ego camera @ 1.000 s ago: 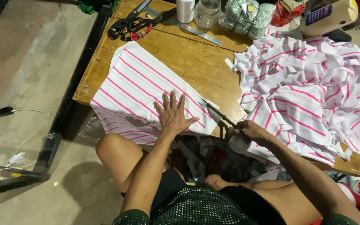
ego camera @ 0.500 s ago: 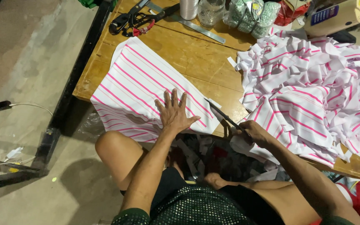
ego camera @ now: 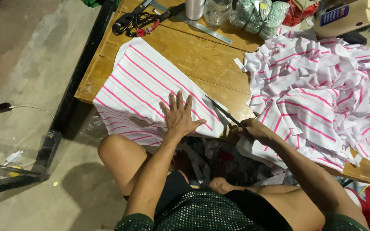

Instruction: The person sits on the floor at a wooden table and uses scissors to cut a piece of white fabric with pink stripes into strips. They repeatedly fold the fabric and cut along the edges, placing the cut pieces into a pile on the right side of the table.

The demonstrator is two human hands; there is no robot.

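Your left hand (ego camera: 180,116) lies flat, fingers spread, on one folded white cloth panel with pink stripes (ego camera: 146,92) at the wooden table's (ego camera: 202,51) near edge. Your right hand (ego camera: 255,129) grips one pair of dark scissors (ego camera: 225,114), blades at the panel's edge.

Folded cloth (ego camera: 150,92) lies on the desk (ego camera: 202,55), draping over its near edge, left hand (ego camera: 179,117) flat on top at that edge. Scissors (ego camera: 228,116) sit just right of it, in the right hand (ego camera: 255,129). The cloth heap (ego camera: 322,90) fills the right side. At the far edge: spare shears (ego camera: 135,20), ruler (ego camera: 204,26), jar (ego camera: 217,12).
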